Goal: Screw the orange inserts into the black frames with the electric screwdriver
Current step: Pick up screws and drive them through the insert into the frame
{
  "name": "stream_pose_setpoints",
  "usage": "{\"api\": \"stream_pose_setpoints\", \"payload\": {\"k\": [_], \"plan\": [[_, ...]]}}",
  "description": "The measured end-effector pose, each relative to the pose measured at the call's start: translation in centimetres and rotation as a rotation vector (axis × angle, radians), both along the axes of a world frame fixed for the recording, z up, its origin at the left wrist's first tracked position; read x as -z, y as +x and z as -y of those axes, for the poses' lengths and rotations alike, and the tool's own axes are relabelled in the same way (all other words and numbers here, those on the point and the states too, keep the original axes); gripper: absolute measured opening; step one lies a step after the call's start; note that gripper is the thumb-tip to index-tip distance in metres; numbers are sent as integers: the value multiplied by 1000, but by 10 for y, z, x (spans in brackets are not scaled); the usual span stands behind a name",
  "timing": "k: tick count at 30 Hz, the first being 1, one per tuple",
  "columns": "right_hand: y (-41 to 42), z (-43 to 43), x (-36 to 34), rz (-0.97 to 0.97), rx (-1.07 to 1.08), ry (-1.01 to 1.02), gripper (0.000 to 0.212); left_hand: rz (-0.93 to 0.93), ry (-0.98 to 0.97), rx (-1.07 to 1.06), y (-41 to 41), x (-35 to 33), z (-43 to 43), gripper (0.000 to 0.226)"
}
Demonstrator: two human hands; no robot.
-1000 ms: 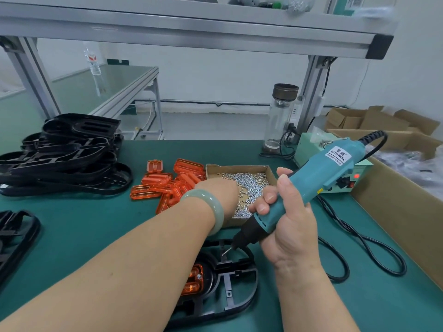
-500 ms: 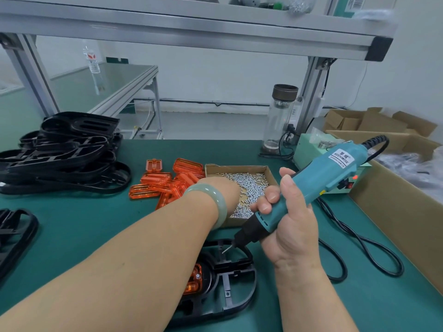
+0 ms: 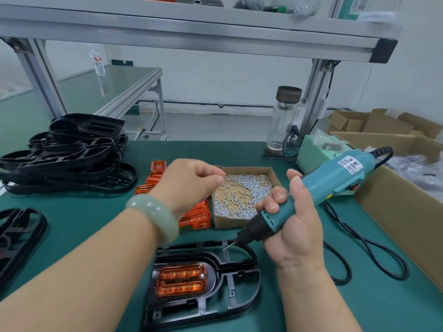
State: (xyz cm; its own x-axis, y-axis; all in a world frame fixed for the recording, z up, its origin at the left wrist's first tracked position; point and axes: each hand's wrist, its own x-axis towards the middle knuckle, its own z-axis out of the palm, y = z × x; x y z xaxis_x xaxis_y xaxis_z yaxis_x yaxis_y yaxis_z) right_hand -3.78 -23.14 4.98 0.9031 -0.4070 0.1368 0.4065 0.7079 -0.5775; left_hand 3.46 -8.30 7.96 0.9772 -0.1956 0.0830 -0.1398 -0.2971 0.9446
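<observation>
Left hand (image 3: 189,185) higher; translucent orange insert (image 3: 181,280)

You work at a tabletop (image 3: 72,236) covered in a dark green mat. Over its far edge runs a grey metal shelf (image 3: 191,27), carried by an aluminium post (image 3: 39,75) near the far left corner and another post (image 3: 314,97) towards the far right. Beyond stands a second table (image 3: 124,77) with a glossy green top on an aluminium frame. Behind it you see a plain white wall (image 3: 215,75), a thin pipe (image 3: 215,104) along its foot, and a pale grey floor (image 3: 203,127). The light is even and soft.
</observation>
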Motion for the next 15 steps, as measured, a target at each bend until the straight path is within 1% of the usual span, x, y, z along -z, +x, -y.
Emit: {"api": "stream_pose_setpoints", "payload": {"k": [2, 5, 8, 9, 12, 14, 15], "plan": [[0, -3, 0, 7, -13, 53, 20, -54, -174, -22, -21, 5, -19, 21], [-1, -8, -1, 26, -23, 130, 17, -80, -394, -101, -56, 19, -43, 29], [-1, -14, -2, 34, -9, 202, 15, -197, -569, -185, -82, 35, -50, 22], [-1, -16, -2, 33, -3, 219, 15, -235, -584, -197, -88, 40, -48, 19], [0, -19, -3, 24, 8, 253, 14, -270, -501, -156, -97, 48, -39, 15], [-1, -20, -2, 30, 6, 255, 15, -318, -515, -96, -98, 48, -33, 12], [-1, -20, -2, 33, 5, 252, 15, -354, -540, -67, -97, 47, -32, 15]]}}
